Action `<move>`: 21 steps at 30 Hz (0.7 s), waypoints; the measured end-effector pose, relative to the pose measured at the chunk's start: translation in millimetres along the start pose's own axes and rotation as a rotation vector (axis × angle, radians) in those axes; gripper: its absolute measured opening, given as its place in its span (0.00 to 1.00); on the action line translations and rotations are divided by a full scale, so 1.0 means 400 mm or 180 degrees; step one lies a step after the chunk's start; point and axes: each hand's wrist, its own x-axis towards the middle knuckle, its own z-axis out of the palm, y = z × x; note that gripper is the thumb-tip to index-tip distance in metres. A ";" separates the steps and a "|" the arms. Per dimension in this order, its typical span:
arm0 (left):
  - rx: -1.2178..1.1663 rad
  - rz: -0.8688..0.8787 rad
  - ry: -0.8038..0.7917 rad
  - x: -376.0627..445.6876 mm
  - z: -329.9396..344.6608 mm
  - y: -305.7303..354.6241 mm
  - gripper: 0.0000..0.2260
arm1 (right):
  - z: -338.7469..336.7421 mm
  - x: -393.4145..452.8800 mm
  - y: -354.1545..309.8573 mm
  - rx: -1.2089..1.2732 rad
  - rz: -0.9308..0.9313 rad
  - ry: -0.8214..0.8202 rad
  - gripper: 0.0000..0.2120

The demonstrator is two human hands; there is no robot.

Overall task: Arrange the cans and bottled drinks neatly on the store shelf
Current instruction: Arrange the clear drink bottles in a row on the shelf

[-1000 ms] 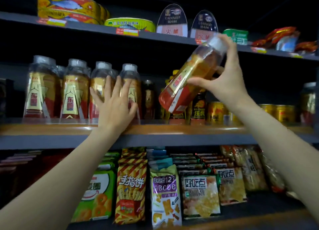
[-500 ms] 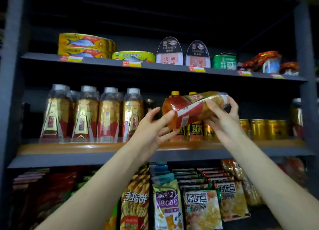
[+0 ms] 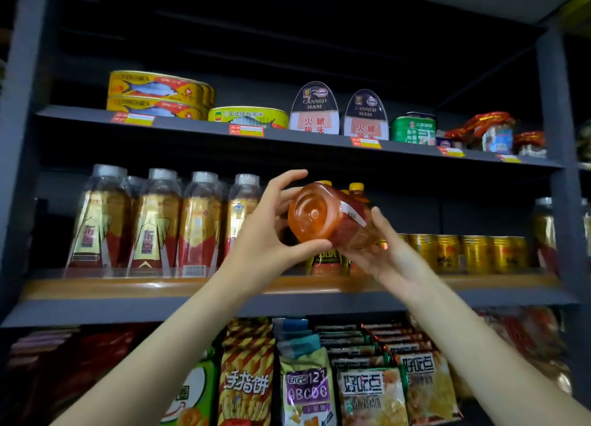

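Note:
A bottled tea drink (image 3: 323, 218) with amber liquid and a red label lies sideways in front of the middle shelf (image 3: 128, 289), its round base facing me. My left hand (image 3: 268, 230) grips the base end with thumb below and fingers above. My right hand (image 3: 383, 250) holds the bottle from underneath on the right. Several matching bottles (image 3: 153, 224) stand upright in a row at the shelf's left. Gold cans (image 3: 463, 253) line the right part. Yellow-capped bottles (image 3: 356, 190) stand behind the held one, mostly hidden.
The upper shelf (image 3: 287, 136) carries yellow fish tins (image 3: 156, 94), two canned hams (image 3: 315, 109) and a green tin (image 3: 414, 128). Snack bags (image 3: 367, 393) fill the shelf below. A dark upright post (image 3: 553, 106) bounds the right side; another bottle (image 3: 543, 230) stands beside it.
The bottle has swung from tilted upright in my right hand to lying level with its base toward me. My left hand left the bottle row and took hold of the base.

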 end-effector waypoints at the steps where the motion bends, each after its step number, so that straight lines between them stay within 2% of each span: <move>1: -0.0055 -0.0087 0.0094 -0.004 -0.003 -0.006 0.35 | 0.000 0.004 -0.003 0.0030 -0.0115 0.0051 0.23; 3: -0.0180 -0.0391 0.0204 -0.007 -0.002 -0.008 0.32 | -0.001 0.012 -0.017 0.0077 -0.0404 0.0174 0.31; 5: -0.0892 -0.0880 0.0156 -0.010 0.001 -0.014 0.28 | 0.001 0.014 -0.035 -0.0117 -0.0734 0.0301 0.37; 7: -0.2075 -0.1451 0.0104 -0.007 0.004 -0.009 0.26 | 0.002 0.009 -0.051 -0.0378 -0.1076 0.0333 0.38; 8: -0.2434 -0.1653 0.0108 -0.002 0.005 -0.006 0.26 | 0.003 0.004 -0.057 -0.0477 -0.1226 0.0284 0.38; 10: -0.2551 -0.1863 0.0093 0.003 0.013 -0.001 0.26 | 0.000 -0.007 -0.063 -0.0669 -0.1425 0.0150 0.37; 14: -0.2229 -0.1614 0.0296 0.005 0.037 0.004 0.24 | -0.017 -0.018 -0.067 -0.0806 -0.1238 0.0070 0.38; 16: -0.1184 -0.0987 0.0366 0.011 0.033 0.012 0.23 | -0.017 -0.019 -0.062 -0.0761 -0.0928 0.0289 0.30; 18: -0.0042 -0.0328 0.0166 0.017 0.030 0.015 0.24 | -0.012 -0.021 -0.055 -0.0609 -0.0552 0.0477 0.20; 21: 0.0450 -0.0013 -0.0170 0.015 0.033 0.018 0.26 | -0.012 -0.027 -0.050 -0.0352 -0.0242 0.0504 0.23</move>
